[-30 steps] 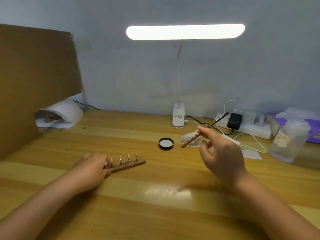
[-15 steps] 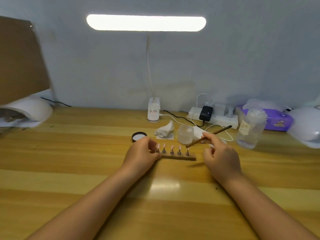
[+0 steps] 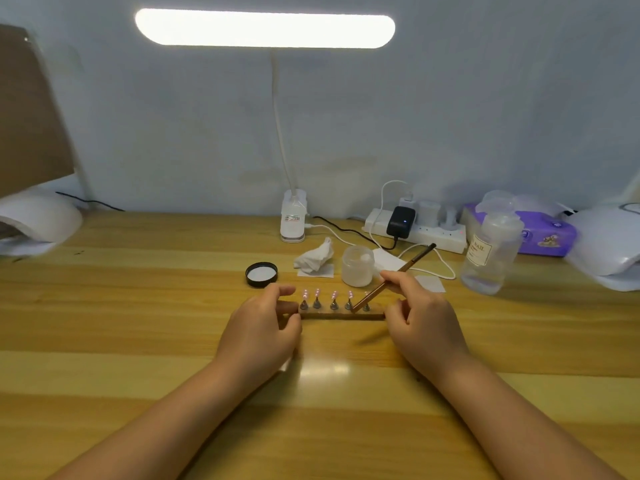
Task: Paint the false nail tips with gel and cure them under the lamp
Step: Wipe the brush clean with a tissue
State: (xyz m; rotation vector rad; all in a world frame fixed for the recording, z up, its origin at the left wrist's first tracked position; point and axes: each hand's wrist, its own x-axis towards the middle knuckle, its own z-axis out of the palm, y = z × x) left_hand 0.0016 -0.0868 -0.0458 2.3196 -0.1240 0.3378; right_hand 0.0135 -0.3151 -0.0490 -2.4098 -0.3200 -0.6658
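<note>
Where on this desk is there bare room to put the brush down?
Bare wood lies left of the black lid, and along the near edge beside both forearms. It is crowded behind the nail strip: tissue, jar, cables, bottle.

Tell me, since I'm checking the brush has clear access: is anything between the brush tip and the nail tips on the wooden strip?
Nothing visible. The thin brown brush, pinched in the right hand, already has its tip down among the pink false nail tips near the wooden strip's right end.

Left hand (image 3: 263, 323) pinches the left end of the nail stand (image 3: 343, 314); right hand (image 3: 420, 315) at its right end grips a brush (image 3: 393, 278).
</note>
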